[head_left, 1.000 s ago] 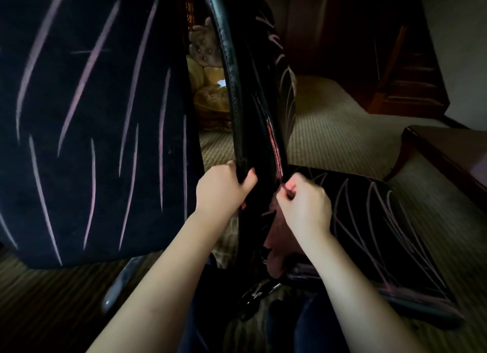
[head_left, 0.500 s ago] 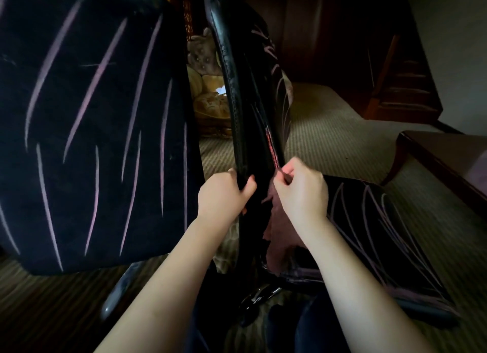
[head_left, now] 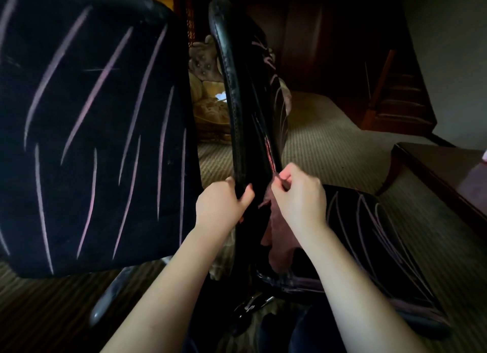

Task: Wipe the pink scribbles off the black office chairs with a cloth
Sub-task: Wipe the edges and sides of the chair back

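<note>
left hand (head_left: 224,207) gripping chair back (head_left: 233,89), right hand (head_left: 300,198) pinching pink cloth (head_left: 279,238)

Glossy leather chair edge (head_left: 232,94), matt fabric backrest (head_left: 87,131), ribbed carpet (head_left: 329,141)

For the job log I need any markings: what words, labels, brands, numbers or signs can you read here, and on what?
No readable text in this view.
Pink marks on the left chair back and the right chair seat: plain strokes, no letters.
Red strip on the middle chair back, gripped by the left hand: too blurred to tell.
The cloth in the right hand: no print visible.
</note>
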A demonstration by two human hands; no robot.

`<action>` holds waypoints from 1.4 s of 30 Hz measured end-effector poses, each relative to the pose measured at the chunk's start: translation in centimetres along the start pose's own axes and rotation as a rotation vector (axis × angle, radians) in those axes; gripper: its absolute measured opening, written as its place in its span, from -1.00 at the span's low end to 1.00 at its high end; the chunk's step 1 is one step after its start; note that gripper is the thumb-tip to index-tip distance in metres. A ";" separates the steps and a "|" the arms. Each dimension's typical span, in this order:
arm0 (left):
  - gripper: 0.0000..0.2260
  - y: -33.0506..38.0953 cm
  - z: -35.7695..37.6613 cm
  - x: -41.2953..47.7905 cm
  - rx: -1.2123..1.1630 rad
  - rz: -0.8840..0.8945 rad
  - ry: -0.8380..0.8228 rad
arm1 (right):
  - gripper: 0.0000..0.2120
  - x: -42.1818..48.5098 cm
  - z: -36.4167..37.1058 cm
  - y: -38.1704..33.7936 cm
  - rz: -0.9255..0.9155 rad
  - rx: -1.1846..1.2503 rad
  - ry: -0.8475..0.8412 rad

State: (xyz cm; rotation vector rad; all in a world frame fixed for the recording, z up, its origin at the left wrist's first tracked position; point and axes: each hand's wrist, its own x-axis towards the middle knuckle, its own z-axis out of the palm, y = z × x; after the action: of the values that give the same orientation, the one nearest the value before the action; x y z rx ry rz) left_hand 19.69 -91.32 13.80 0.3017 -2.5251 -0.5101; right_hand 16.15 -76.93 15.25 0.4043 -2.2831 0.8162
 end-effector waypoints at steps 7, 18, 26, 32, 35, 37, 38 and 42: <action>-0.63 0.1 0.0 -0.2 0.011 0.002 0.005 | -0.83 -2.6 0.4 2.4 0.091 0.018 -0.105; -0.62 0.4 0.3 -0.8 0.023 0.002 0.012 | -0.82 -4.1 1.6 2.7 0.103 0.158 0.017; -0.64 0.4 0.5 -0.8 0.019 0.006 0.011 | -0.93 0.6 -0.9 0.4 -0.029 0.256 0.127; -0.63 0.3 0.6 -0.8 0.012 0.008 0.025 | -0.89 -3.0 1.2 4.1 0.039 0.180 0.087; -0.63 0.5 0.6 -0.9 0.004 0.011 0.027 | -0.88 -3.2 0.6 4.4 0.029 0.193 0.129; -0.63 0.5 0.6 -1.0 -0.009 0.005 0.033 | -0.93 -2.0 -0.3 2.6 -0.055 0.241 0.175; -0.64 0.6 0.6 -1.0 -0.013 0.002 0.033 | -0.94 -1.3 -0.6 1.6 -0.101 0.251 0.180; -0.65 0.6 0.4 -1.1 -0.016 0.002 0.040 | -0.91 -1.6 0.6 1.2 -0.069 0.241 0.155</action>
State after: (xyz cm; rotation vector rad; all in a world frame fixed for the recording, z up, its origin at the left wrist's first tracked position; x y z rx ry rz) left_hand 20.32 -90.33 13.23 0.3003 -2.4808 -0.5183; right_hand 16.38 -76.31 13.27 0.5059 -2.0240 1.0540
